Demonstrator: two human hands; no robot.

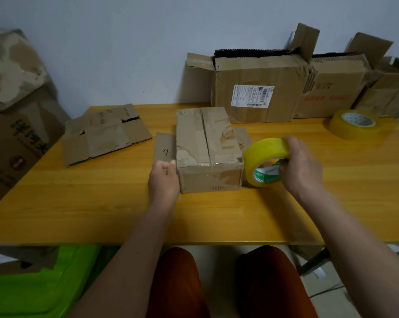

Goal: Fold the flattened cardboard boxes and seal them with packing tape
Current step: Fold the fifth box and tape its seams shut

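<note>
Right hand grips the tape roll just right of the box; left hand, fingers curled, rests against the box's left side.

Handwritten "4" in dark pen on the cardboard flap lying flat left of the small box. White shipping label with a barcode on the large open box, print too small to read. Red lettering on the neighbouring box, blurred. Large green characters on the far-left carton, illegible.
</note>
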